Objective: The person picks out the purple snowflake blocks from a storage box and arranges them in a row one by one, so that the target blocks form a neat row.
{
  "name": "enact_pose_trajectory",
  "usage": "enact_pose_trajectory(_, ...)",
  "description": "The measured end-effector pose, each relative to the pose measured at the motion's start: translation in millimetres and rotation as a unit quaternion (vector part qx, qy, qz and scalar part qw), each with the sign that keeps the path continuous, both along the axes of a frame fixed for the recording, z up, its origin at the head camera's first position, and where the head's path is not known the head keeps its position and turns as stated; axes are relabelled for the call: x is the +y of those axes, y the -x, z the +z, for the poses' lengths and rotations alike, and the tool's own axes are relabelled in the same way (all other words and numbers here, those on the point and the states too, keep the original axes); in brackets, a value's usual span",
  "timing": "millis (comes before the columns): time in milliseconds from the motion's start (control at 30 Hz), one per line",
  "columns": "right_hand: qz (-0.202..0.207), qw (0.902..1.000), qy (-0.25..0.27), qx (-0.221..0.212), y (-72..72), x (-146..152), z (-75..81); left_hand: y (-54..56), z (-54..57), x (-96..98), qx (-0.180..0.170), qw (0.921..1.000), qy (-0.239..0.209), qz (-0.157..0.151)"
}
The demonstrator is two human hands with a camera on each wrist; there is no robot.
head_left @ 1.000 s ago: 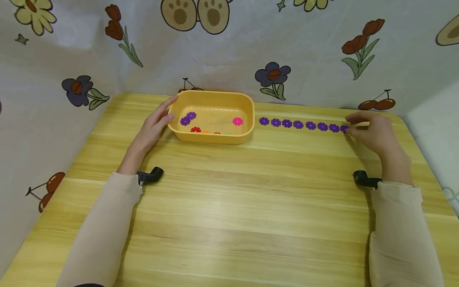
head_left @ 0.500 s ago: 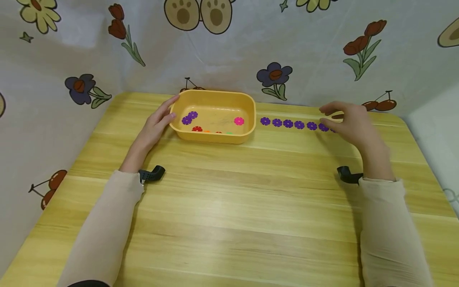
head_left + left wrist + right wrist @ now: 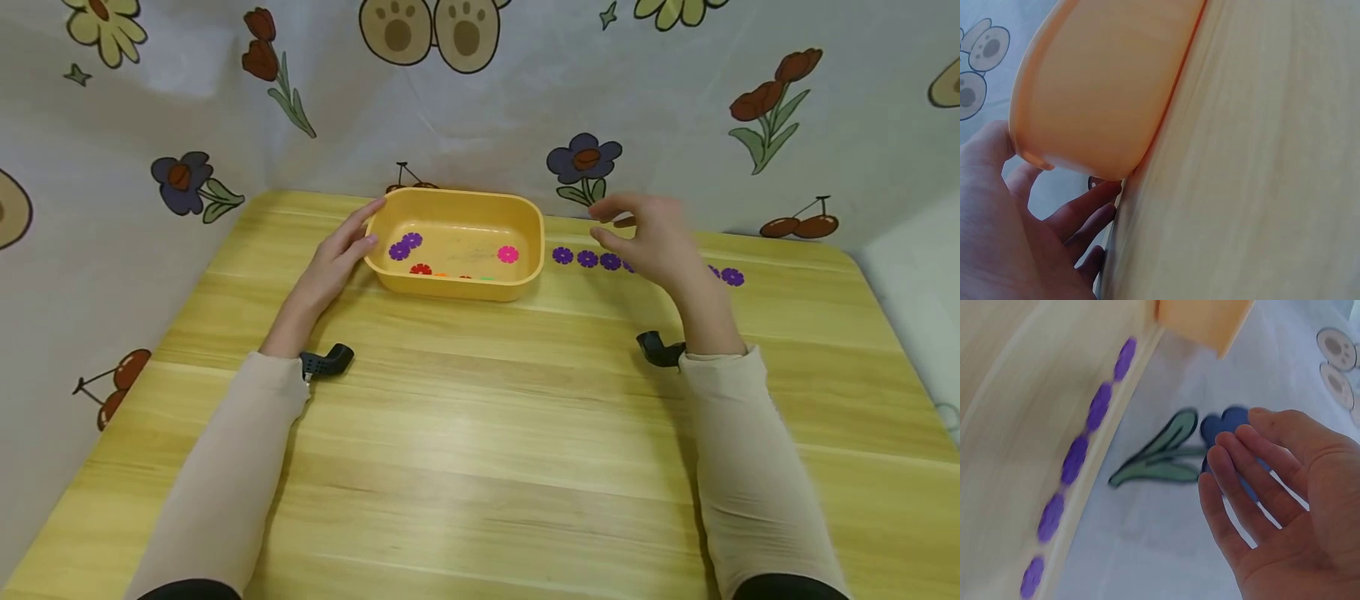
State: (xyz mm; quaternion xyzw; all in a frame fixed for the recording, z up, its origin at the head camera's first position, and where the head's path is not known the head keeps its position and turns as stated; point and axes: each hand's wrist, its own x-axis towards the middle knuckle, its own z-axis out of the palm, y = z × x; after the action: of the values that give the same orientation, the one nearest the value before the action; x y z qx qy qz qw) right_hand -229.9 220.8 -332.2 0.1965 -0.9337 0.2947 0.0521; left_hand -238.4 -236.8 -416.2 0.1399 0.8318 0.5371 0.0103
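A yellow plastic tub (image 3: 457,288) stands near the back of the table, holding purple (image 3: 400,251), red (image 3: 421,269) and pink (image 3: 508,254) flower-shaped pieces, with orange and green bits partly hidden by the front wall. My left hand (image 3: 330,262) holds the tub's left end, thumb at the rim and fingers along the outside, as the left wrist view shows. To the tub's right runs a row of purple flower-shaped pieces (image 3: 588,259) lying flat. Over the row hovers my right hand (image 3: 656,242), fingers loosely bent and nothing in them; it hides the row's middle.
Behind the table (image 3: 465,400) hangs a white cloth (image 3: 465,117) printed with flowers, cherries and paws, close against its back edge. A black wrist camera (image 3: 328,361) sticks out from the left cuff, and another camera (image 3: 660,350) from the right.
My right hand has let go of the purple flower-shaped piece at the row's right end and moved left over the row towards the tub. The left hand stays on the tub.
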Motion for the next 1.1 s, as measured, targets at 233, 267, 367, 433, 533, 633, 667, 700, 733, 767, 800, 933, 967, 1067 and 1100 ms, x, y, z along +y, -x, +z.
enact_pose_trajectory(233, 0.028, 0.9996, 0.003, 0.005, 9.3, -48, 2.1, -5.7, 10.3, 2.8, -0.005, 1.0000, 0.001, 0.002)
enact_pose_trajectory(267, 0.035, 0.9993, 0.007, 0.007, 10.9, -56, 2.0, -7.5, 12.7, 3.3, -0.008, 1.0000, 0.000, 0.002)
enact_pose_trajectory(367, 0.053, 0.9984, 0.012, 0.013, 14.4, -78, 1.8, -7.9, 11.6, 2.2, -0.007, 1.0000, -0.005, 0.001)
enact_pose_trajectory(433, 0.063, 0.9979, 0.014, 0.008, 16.8, -91, 0.9, -5.4, 6.8, 0.3, -0.001, 1.0000, -0.008, -0.001)
enact_pose_trajectory(533, 0.076, 0.9970, 0.016, 0.000, 18.7, -107, 0.0, -1.1, 0.9, -1.0, 0.006, 0.9999, -0.010, -0.004)
enact_pose_trajectory(633, 0.081, 0.9964, 0.021, -0.016, 19.1, -120, -1.4, -1.3, 4.6, 1.7, 0.002, 1.0000, -0.006, -0.006)
enact_pose_trajectory(667, 0.083, 0.9961, 0.022, -0.019, 19.2, -124, -2.1, -2.1, 7.3, 3.3, 0.000, 1.0000, -0.004, -0.006)
enact_pose_trajectory(700, 0.084, 0.9959, 0.022, -0.025, 19.6, -128, -2.9, -3.7, 10.9, 4.9, -0.003, 1.0000, -0.002, -0.008)
enact_pose_trajectory(733, 0.086, 0.9957, 0.018, -0.029, 20.3, -133, -4.0, -5.7, 14.8, 6.6, -0.004, 1.0000, 0.000, -0.009)
enact_pose_trajectory(767, 0.087, 0.9956, 0.012, -0.032, 21.0, -137, -4.9, -8.2, 19.0, 8.0, -0.006, 0.9999, 0.001, -0.011)
enact_pose_trajectory(800, 0.090, 0.9952, 0.007, -0.036, 21.6, -142, -5.2, -10.8, 23.0, 9.3, -0.006, 0.9999, 0.001, -0.012)
enact_pose_trajectory(933, 0.104, 0.9932, -0.016, -0.050, 26.7, -165, -7.0, -18.0, 31.0, 10.6, -0.003, 0.9998, -0.004, -0.017)
enact_pose_trajectory(967, 0.108, 0.9926, -0.022, -0.052, 28.3, -170, -7.2, -18.4, 31.1, 10.3, -0.003, 0.9998, -0.005, -0.017)
enact_pose_trajectory(1067, 0.112, 0.9904, -0.054, -0.061, 32.2, -188, -6.9, -15.9, 27.7, 8.1, -0.003, 0.9999, -0.004, -0.012)
enact_pose_trajectory(1100, 0.112, 0.9893, -0.069, -0.062, 33.3, -194, -6.9, -13.9, 25.3, 7.2, -0.003, 1.0000, -0.004, -0.009)
